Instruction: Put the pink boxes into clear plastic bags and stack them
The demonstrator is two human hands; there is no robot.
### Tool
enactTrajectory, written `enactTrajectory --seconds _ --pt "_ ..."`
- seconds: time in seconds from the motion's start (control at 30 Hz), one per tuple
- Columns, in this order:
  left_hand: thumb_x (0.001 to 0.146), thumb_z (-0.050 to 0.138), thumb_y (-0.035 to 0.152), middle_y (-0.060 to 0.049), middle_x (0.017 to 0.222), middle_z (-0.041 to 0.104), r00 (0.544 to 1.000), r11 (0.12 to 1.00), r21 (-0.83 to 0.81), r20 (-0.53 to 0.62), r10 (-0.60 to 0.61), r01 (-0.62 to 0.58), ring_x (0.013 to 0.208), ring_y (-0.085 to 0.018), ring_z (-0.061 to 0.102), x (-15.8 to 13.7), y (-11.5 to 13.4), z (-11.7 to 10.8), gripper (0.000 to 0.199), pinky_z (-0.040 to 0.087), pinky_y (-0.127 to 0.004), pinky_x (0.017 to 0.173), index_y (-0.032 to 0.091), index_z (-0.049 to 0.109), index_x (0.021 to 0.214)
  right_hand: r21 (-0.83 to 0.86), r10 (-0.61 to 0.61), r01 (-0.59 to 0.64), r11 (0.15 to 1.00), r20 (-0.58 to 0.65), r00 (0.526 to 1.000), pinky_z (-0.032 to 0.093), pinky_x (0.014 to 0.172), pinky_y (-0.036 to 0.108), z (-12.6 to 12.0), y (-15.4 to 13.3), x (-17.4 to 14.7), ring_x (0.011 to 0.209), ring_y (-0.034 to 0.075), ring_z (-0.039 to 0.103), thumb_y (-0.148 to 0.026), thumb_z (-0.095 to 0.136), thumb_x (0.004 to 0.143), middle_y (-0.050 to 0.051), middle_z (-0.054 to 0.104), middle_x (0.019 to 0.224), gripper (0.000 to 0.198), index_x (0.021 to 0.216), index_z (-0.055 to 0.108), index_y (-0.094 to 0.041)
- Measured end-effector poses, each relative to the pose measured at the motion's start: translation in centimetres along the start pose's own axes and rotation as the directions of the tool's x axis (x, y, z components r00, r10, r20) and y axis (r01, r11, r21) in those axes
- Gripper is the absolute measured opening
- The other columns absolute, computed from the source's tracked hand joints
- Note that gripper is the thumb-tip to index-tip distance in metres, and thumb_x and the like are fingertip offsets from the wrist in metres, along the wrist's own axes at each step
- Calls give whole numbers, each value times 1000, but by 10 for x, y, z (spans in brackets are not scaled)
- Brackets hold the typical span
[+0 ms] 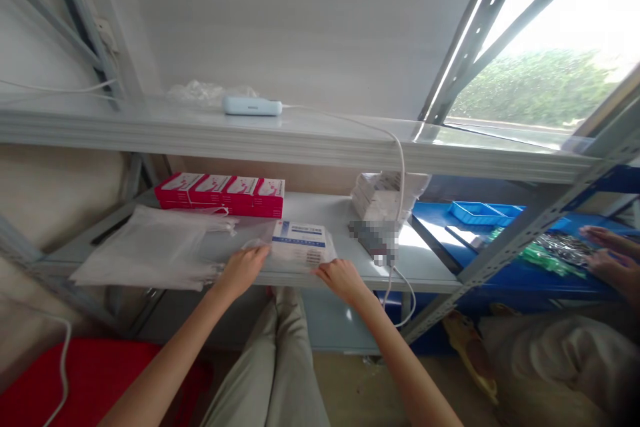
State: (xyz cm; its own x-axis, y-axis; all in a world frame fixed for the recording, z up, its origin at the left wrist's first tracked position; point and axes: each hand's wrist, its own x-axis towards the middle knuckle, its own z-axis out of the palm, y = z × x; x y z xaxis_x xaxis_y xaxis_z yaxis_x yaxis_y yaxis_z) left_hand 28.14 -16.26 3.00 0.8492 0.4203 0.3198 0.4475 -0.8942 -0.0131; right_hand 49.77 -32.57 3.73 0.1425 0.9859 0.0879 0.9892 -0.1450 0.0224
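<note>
Holding a flat white box (301, 243) with a blue stripe right at the front edge of the lower shelf (430, 267), both hands on it. The left hand (243, 268) has its fingers curled over the box's left end, where a clear plastic bag (165, 247) seems to overlap it, and the right hand (341, 278) grips the near right corner. So both sets of fingers are grasping the box, not hanging loose.

As far as progress goes, I'd guess it's early or mid: the box looks only partly in the bag at best, honestly can't tell how far, and the bag mouth isn't closed.

The box itself is thin, flat, cardboard-looking, with small print on the label that's too blurry to read. It sits just in front of a row of red boxes (223, 195) near the shelf's back edge. A stack of white packets (383, 195) lies to the right, and another person's hands (607, 255) are over a blue surface at the far right
</note>
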Motion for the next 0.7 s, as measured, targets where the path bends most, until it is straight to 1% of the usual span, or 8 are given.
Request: enactTrajectory --seconds 0.1,0.2,0.3,0.4,0.5,0.57,0.63,0.7 --pt "90 38 10 -10 90 69 997 997 -20 -7 -79 79 84 -20 67 -8 2 20 31 51 -31 79 17 57 113 78 145 -147 986 24 989 43 70 28 13 8 -9 83 23 68 -39 21 100 9 73 85 55 86 72 -23" --pt "90 38 10 -11 94 70 979 978 -60 -30 -200 198 83 -21 67 -4 3 34 35 52 -31 75 14 53 121 76 298 -295 953 -38 954 41 67 28 20 17 -7 80 23 68 -36 24 100 10 72 83 49 93 71 -22" --pt "90 38 12 -12 98 70 938 933 -176 -92 -334 314 83 -21 68 11 2 38 36 52 -31 75 13 55 122 119 455 -443 889 -109 884 39 63 27 23 20 3 77 23 67 -35 31 98 11 72 82 39 110 66 -22" --pt "88 41 11 -11 99 69 884 878 -364 -228 -409 312 87 -21 66 31 2 37 32 51 -32 82 12 61 112 270 579 -529 804 -153 801 37 61 26 20 18 16 78 22 67 -40 33 97 9 72 81 40 113 66 -23" --pt "85 46 15 -9 92 67 836 824 -521 -333 -436 222 87 -21 64 46 0 38 24 51 -33 83 13 67 98 381 654 -559 737 -193 732 37 60 27 14 13 21 76 23 65 -48 39 93 8 70 78 41 98 72 -24" --pt "84 48 18 -9 91 65 823 790 -588 -356 -443 171 88 -20 62 52 -1 40 21 52 -33 83 15 68 91 405 672 -558 724 -229 705 38 60 28 11 10 18 73 22 63 -48 45 89 7 68 76 37 89 73 -24" --pt "84 49 20 -9 96 65 834 749 -648 -329 -442 141 93 -21 62 57 -4 44 21 50 -35 87 16 69 91 420 624 -485 767 -315 715 41 65 29 11 6 15 77 22 61 -39 49 88 7 67 81 27 92 71 -23" --pt "85 48 24 -9 104 66 858 697 -705 -270 -437 133 100 -21 61 63 -5 48 24 48 -37 92 17 68 96 415 478 -301 859 -438 761 43 76 32 14 2 15 89 23 58 -23 46 87 8 65 94 27 105 67 -21"
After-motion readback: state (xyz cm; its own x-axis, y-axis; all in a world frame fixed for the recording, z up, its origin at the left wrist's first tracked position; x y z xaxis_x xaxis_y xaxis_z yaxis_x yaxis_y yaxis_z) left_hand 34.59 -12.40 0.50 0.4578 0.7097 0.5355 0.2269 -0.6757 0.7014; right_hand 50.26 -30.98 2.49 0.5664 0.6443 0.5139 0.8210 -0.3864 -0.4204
